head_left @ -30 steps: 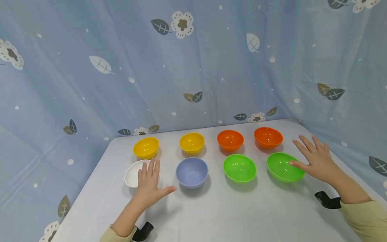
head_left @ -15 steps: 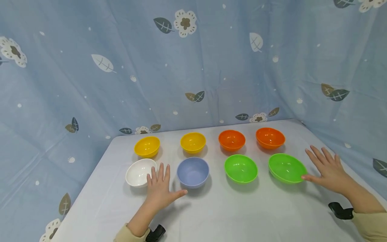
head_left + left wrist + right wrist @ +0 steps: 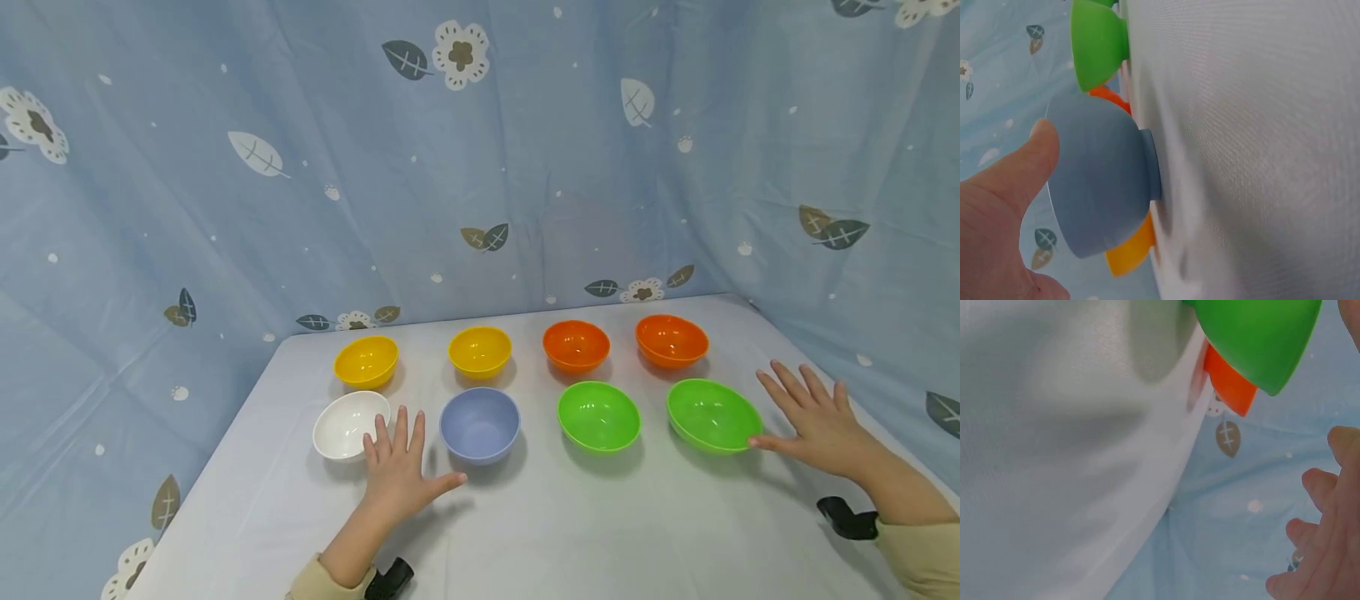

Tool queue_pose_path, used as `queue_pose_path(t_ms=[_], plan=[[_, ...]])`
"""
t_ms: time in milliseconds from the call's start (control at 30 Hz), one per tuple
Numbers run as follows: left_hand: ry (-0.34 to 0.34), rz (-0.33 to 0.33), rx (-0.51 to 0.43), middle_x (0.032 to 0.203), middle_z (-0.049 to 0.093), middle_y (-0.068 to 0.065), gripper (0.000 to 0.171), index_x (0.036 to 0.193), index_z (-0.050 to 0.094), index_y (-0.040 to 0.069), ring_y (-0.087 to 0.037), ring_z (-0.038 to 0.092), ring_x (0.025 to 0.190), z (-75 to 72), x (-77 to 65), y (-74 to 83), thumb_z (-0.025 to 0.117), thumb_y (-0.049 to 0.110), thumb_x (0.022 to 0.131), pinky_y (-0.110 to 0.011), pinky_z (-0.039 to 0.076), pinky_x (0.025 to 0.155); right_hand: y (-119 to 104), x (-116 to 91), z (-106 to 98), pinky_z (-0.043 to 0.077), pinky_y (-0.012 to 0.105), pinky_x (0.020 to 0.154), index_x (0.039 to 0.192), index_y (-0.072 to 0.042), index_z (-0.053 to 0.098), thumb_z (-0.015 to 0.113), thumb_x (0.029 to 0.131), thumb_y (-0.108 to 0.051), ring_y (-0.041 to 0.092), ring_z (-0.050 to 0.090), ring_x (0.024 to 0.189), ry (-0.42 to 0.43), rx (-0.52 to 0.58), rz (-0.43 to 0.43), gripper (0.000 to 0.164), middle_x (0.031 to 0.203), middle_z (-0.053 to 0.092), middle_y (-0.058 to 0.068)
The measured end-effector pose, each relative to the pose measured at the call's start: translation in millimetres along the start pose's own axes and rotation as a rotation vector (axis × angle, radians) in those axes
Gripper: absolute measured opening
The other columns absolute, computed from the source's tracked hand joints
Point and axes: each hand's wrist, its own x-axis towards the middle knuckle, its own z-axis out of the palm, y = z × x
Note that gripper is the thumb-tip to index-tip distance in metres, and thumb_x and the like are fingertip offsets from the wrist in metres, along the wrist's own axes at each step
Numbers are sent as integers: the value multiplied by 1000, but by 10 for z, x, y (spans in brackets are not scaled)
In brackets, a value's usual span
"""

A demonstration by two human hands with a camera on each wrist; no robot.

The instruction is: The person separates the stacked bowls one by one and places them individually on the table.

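Observation:
My left hand (image 3: 397, 482) hovers with fingers spread in front of the white bowl (image 3: 351, 427), its fingertips overlapping that rim in the head view. The blue bowl (image 3: 480, 426) stands just right of the left thumb; in the left wrist view the thumb appears close to the blue bowl (image 3: 1100, 175), and whether it touches I cannot tell. At the right, my right hand (image 3: 825, 429) is spread in the air beside the right green bowl (image 3: 714, 416). Its thumb tip overlaps the rim there. Neither hand holds anything.
Behind stand two yellow bowls (image 3: 366, 363) and two orange bowls (image 3: 576, 347). A second green bowl (image 3: 598, 417) sits right of the blue one. All rest on a white-covered table (image 3: 555, 533), against a blue patterned curtain (image 3: 540, 167). Black devices (image 3: 847, 518) are on both wrists.
Over the last second both hands have shifted right and slightly toward the near edge, uncovering more of the white bowl and the right green bowl. They barely move in the last half second.

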Motion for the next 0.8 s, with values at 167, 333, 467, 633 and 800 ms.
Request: queue_pose_path(t_ms=[167,333,467,633,800], plan=[[-23,-5,4,138,-3,-15,107,134,12,12,-41,-12,120,-37,-2,8,39,78,55,-55,-9,93,-1,15,-60,-25,52,83,135,-16,1,61,66,-48,32,-18,121,9,-21,-53,97,139,-8,8],[-29,-10,2,138,-1,-16,107,134,13,12,-42,-11,120,-69,-14,17,42,77,55,-54,-8,93,-38,46,-141,-24,51,85,135,-16,3,61,65,-49,32,-16,122,6,-35,-68,96,139,-7,6],[-22,0,1,138,1,-16,106,134,14,12,-42,-9,120,-68,-19,24,43,76,54,-55,-7,93,-74,68,-168,-24,51,86,135,-16,5,62,64,-49,31,-15,122,6,-21,-70,96,140,-5,6],[-8,10,-7,138,1,-16,107,134,14,12,-42,-9,120,-59,-16,26,44,76,54,-55,-7,93,-181,95,-160,-24,51,86,135,-15,3,61,67,-46,31,-16,122,-25,25,-77,94,139,-7,6],[-6,11,-2,138,0,-17,108,134,14,11,-42,-9,120,-65,-3,12,46,76,53,-56,-6,93,-414,194,-134,-24,52,86,135,-13,5,57,71,-47,37,-12,122,-69,78,-52,90,139,-5,9]])
